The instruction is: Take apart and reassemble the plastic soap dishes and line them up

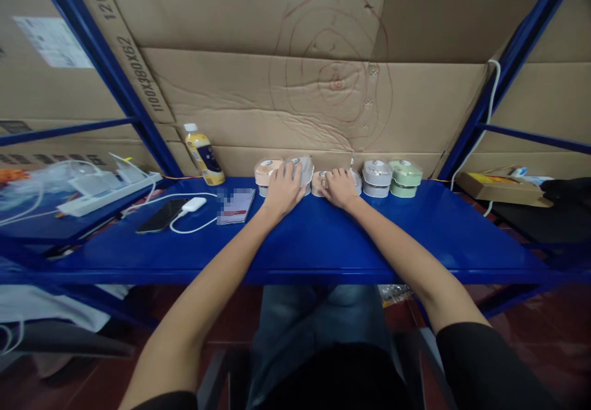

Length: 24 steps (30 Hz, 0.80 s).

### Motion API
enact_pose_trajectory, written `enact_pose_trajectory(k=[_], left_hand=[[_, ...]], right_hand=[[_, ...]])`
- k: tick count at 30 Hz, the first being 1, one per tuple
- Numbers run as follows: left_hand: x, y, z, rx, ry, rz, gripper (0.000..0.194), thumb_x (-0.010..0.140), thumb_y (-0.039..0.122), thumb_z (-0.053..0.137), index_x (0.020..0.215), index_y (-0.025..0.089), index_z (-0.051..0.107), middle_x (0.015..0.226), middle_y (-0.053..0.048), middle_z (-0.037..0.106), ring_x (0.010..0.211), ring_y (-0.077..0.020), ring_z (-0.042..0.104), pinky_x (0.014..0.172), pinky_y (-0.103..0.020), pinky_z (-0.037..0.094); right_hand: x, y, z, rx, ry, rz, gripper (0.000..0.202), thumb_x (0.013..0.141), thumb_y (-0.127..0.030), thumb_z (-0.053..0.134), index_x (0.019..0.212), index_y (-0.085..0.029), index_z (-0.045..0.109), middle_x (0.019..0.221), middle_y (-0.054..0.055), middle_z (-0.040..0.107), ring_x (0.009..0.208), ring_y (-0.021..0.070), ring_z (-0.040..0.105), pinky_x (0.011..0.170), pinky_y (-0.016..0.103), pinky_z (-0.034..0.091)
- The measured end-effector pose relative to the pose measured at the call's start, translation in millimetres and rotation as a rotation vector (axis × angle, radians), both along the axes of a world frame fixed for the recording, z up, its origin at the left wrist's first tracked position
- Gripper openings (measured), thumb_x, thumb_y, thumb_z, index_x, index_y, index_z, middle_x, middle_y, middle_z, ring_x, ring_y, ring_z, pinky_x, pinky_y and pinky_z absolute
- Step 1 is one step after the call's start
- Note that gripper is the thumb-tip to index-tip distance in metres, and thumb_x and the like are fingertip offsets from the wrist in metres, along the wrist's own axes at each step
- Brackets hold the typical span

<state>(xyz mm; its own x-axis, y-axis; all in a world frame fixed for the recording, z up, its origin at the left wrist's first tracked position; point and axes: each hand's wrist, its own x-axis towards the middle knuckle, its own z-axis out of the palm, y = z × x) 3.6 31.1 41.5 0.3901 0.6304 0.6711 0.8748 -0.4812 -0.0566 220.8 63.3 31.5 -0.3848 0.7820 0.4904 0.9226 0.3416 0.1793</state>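
A row of small lidded containers stands along the back of the blue table. My left hand rests over a greyish container, with a peach container just left of it. My right hand lies over lower containers in the middle, a peach one and a pale one partly hidden by the fingers. To its right stand a grey-lilac container and a green container. The fingertips are too small and partly hidden to show a firm grip.
On the blue table, a yellow drink bottle, a phone with a lit screen, a dark phone and a white charger with cable lie to the left. A power strip is farther left; an open cardboard box is at right.
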Motion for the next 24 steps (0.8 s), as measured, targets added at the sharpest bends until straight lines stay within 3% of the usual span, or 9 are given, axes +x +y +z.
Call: enact_pose_trajectory(k=[5,8,10,13,16,20,24], left_hand=[[-5.1,-25.6,-15.5,0.110,-0.085,-0.213,0.063,0.102,0.034,0.054,0.157,0.006,0.042,0.153,-0.028,0.058,0.143,-0.0393,0.058,0.120,-0.055,0.049],[-0.2,-34.6,-26.7,0.045,-0.023,-0.359,0.063,0.102,0.035,0.054,0.158,0.008,0.041,0.151,-0.026,0.061,0.139,-0.0384,0.063,0.115,-0.054,0.056],[5.1,-38.2,-31.1,-0.003,0.062,-0.491,0.063,0.103,0.035,0.055,0.159,0.010,0.040,0.153,-0.025,0.060,0.141,-0.0377,0.061,0.116,-0.053,0.056],[11.0,-41.5,-33.3,-0.030,0.137,-0.629,0.065,0.103,0.036,0.056,0.160,0.012,0.038,0.158,-0.024,0.055,0.149,-0.0376,0.054,0.120,-0.055,0.052],[11.7,-42.7,-33.9,-0.076,0.180,-0.670,0.064,0.101,0.037,0.060,0.157,0.012,0.043,0.158,-0.026,0.054,0.150,-0.0398,0.052,0.121,-0.057,0.051],[10.5,-42.9,-35.4,-0.221,0.112,-0.616,0.072,0.094,0.044,0.070,0.156,0.014,0.046,0.159,-0.025,0.051,0.149,-0.0423,0.052,0.122,-0.058,0.049],[12.4,-43.0,-37.2,-0.398,-0.099,-0.551,0.102,0.084,0.058,0.082,0.165,0.019,0.032,0.163,-0.022,0.047,0.151,-0.0409,0.049,0.124,-0.057,0.045]], right_hand=[[29.7,-13.5,11.6,0.036,0.420,0.088,0.035,0.108,-0.029,0.040,0.111,-0.014,0.072,0.116,0.018,0.073,0.114,0.0328,0.064,0.102,0.046,0.047],[54.2,-25.5,16.0,0.004,0.732,0.255,0.038,0.108,-0.041,0.042,0.111,-0.017,0.072,0.113,0.014,0.076,0.107,0.0287,0.070,0.097,0.044,0.054],[67.4,-31.9,15.2,-0.126,0.809,0.400,0.044,0.102,-0.055,0.055,0.121,-0.019,0.071,0.124,0.013,0.076,0.114,0.0290,0.071,0.098,0.045,0.056],[78.6,-37.6,11.9,-0.389,0.692,0.558,0.068,0.084,-0.062,0.078,0.139,-0.024,0.067,0.145,0.012,0.068,0.135,0.0324,0.063,0.114,0.052,0.050],[77.5,-42.9,10.4,-0.578,0.532,0.587,0.085,0.071,-0.062,0.090,0.145,-0.027,0.065,0.149,0.011,0.066,0.137,0.0334,0.062,0.119,0.053,0.046],[59.8,-57.9,10.6,-0.529,0.381,0.549,0.089,0.067,-0.065,0.092,0.141,-0.022,0.067,0.135,0.014,0.071,0.126,0.0347,0.066,0.111,0.051,0.051],[42.6,-72.1,12.7,-0.458,0.350,0.427,0.086,0.070,-0.072,0.087,0.135,-0.020,0.068,0.128,0.016,0.069,0.118,0.0360,0.067,0.101,0.050,0.054]])
